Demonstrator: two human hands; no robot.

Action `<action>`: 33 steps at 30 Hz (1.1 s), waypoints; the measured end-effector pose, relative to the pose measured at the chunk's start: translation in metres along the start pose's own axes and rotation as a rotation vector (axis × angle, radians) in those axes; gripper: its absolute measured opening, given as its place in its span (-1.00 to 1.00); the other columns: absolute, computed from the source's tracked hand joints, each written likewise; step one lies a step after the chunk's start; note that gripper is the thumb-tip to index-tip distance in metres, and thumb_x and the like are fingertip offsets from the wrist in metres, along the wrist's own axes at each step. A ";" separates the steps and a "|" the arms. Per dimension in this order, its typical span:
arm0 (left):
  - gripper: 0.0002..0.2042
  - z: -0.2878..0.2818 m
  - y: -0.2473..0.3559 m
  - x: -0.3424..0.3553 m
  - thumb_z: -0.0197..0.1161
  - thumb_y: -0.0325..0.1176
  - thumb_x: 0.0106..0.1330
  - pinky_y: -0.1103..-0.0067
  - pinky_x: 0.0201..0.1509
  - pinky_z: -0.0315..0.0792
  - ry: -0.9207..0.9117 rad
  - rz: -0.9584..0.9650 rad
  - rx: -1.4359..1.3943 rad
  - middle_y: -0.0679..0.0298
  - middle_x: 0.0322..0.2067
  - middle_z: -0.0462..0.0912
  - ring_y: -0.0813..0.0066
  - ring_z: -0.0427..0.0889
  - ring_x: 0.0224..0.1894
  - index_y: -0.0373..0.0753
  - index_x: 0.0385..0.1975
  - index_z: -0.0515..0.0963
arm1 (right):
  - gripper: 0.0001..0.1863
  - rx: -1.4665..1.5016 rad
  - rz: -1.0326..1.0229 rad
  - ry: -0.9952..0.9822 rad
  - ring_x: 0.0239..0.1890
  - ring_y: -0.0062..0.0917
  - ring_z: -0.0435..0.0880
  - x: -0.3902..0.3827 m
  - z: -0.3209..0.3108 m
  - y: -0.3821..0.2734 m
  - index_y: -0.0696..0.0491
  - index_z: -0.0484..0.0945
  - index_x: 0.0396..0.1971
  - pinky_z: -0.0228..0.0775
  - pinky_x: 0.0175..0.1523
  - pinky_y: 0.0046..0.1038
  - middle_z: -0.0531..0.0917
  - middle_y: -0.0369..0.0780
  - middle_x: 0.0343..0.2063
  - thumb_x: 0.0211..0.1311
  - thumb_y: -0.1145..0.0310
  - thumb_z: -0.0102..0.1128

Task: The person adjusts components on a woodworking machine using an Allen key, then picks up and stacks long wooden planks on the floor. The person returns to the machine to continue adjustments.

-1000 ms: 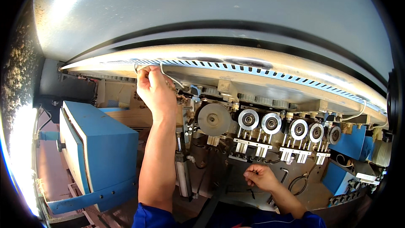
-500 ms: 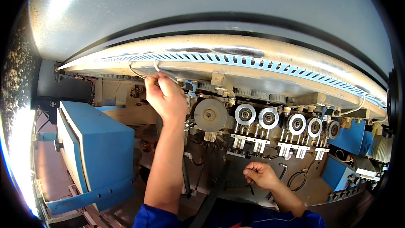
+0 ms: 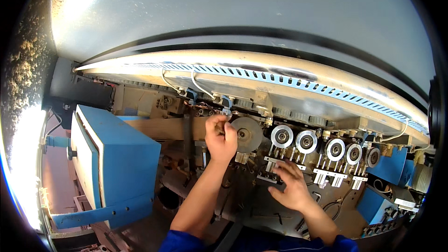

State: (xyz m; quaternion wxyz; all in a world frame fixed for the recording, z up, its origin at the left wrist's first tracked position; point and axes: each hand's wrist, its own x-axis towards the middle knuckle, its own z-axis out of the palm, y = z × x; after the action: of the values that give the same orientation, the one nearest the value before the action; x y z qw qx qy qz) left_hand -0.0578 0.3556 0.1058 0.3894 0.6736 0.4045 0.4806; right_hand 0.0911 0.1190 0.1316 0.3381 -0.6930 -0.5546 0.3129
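My left hand [image 3: 221, 139] is closed, its fingers curled beside the left edge of a large grey disc [image 3: 252, 133]. What it holds, if anything, is hidden. My right hand [image 3: 293, 190] is open with fingers apart, its fingertips in front of a metal bracket [image 3: 269, 164] under the silver-rimmed rollers [image 3: 282, 136]. Several such rollers run in a row to the right of the disc. Behind my left hand, two white cables [image 3: 201, 87] hang from a light-blue slotted strip [image 3: 252, 72] down to small fittings.
A blue housing [image 3: 128, 158] stands at the left. Across the back runs a long dusty rail [image 3: 233, 57] below a grey hood [image 3: 242, 4]. Near my right wrist lie a black coiled cable [image 3: 332, 209] and a bent hex key [image 3: 318, 198]. At the right is a blue box [image 3: 374, 199].
My left hand has come down from the white cables to beside the grey disc. My right hand has moved up toward the bracket, its pinched fingers now spread. The view has shifted slightly.
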 end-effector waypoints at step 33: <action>-0.79 -0.082 0.049 -0.033 0.19 -0.37 0.55 0.46 -0.27 0.71 0.036 -0.634 -0.419 0.16 -0.33 0.73 0.41 0.76 -0.37 -0.37 0.02 0.56 | -0.85 1.173 0.126 0.312 -0.43 -0.49 0.76 0.013 -0.054 -0.015 0.22 0.59 -0.23 0.59 -0.39 -0.55 0.72 0.00 -0.18 0.39 0.67 0.01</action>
State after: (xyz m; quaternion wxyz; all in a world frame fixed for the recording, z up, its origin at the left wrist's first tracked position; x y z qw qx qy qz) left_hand -0.1357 0.3188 0.1587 0.6412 0.4121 0.4925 0.4201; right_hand 0.1288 0.1278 0.1743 0.7214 -0.4604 -0.1915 0.4805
